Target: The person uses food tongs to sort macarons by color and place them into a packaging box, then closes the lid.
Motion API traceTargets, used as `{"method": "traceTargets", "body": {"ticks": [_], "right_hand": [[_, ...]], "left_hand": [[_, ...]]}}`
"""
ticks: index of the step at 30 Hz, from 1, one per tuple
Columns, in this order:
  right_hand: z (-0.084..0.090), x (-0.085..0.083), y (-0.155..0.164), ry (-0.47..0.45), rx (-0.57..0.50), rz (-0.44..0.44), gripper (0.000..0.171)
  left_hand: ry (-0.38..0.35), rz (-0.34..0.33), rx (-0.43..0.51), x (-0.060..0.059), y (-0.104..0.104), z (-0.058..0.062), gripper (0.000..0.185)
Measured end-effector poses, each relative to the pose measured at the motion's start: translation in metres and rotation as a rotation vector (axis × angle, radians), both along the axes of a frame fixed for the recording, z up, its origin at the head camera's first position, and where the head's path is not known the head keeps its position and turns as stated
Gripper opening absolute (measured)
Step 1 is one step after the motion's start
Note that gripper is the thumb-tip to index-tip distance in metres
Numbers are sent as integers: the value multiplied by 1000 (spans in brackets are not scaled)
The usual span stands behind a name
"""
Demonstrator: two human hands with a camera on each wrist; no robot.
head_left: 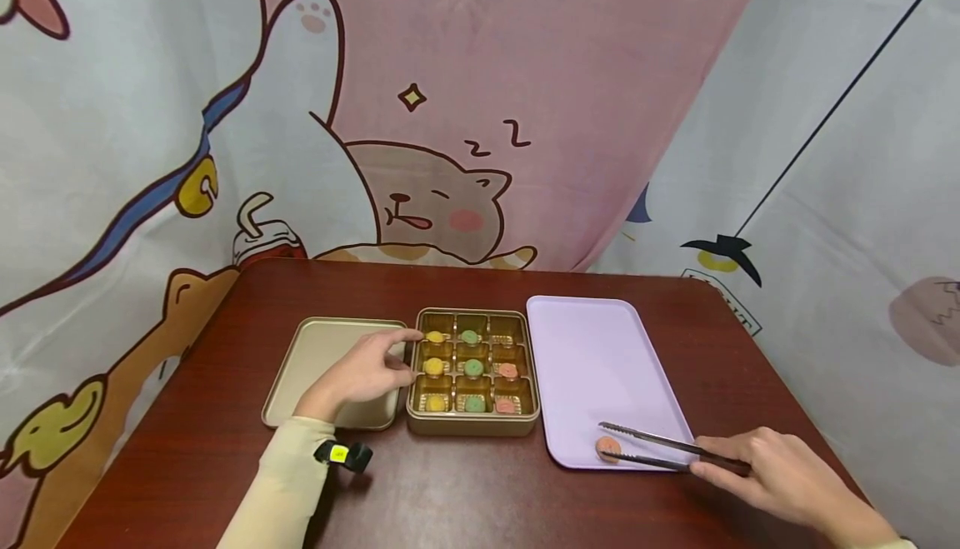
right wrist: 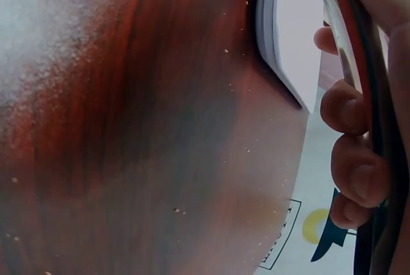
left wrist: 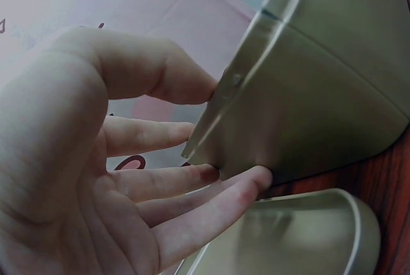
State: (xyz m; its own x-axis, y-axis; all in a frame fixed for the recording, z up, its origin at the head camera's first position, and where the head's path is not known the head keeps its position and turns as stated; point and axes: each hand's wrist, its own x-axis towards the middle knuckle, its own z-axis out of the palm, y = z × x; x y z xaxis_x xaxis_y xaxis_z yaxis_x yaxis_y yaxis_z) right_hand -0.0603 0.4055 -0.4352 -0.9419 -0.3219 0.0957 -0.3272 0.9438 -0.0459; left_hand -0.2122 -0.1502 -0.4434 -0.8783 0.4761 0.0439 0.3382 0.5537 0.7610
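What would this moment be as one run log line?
Left hand: touching gold box | Right hand: holding spread tongs | Orange cookie: on lilac tray, at tongs' tips | Box's far-right corner compartment: no cookie

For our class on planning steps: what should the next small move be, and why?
Probably squeeze the slim dark metal tongs closed on the round orange cookie: their tips stand apart, one right by it, and the back-right compartment of the rectangular gold box looks empty.

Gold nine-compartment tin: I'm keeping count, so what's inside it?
Three yellow cookies, three green cookies and two pink-orange cookies, one per compartment; the far-right compartment shows its ridged floor. The floor under each cookie is covered.
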Motion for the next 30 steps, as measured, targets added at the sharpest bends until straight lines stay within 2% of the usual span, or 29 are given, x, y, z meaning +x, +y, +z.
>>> {"method": "traceTargets", "body": {"ticks": [10,15,25,30], "right_hand": [[-2,2,1,-36,27,9,50],[-4,2,1,9,29,7,46],[-7,2,-2,-9,4,-62,47],[-8,1,-5,68,-24,-57,40]], "left_hand": [[6,2,-11,1,0,1,64],[15,-3,-9,0,-1,1,64],[5,4,-19,1,0,2,64],[-2,6,-14,2,1,3,64]]}}
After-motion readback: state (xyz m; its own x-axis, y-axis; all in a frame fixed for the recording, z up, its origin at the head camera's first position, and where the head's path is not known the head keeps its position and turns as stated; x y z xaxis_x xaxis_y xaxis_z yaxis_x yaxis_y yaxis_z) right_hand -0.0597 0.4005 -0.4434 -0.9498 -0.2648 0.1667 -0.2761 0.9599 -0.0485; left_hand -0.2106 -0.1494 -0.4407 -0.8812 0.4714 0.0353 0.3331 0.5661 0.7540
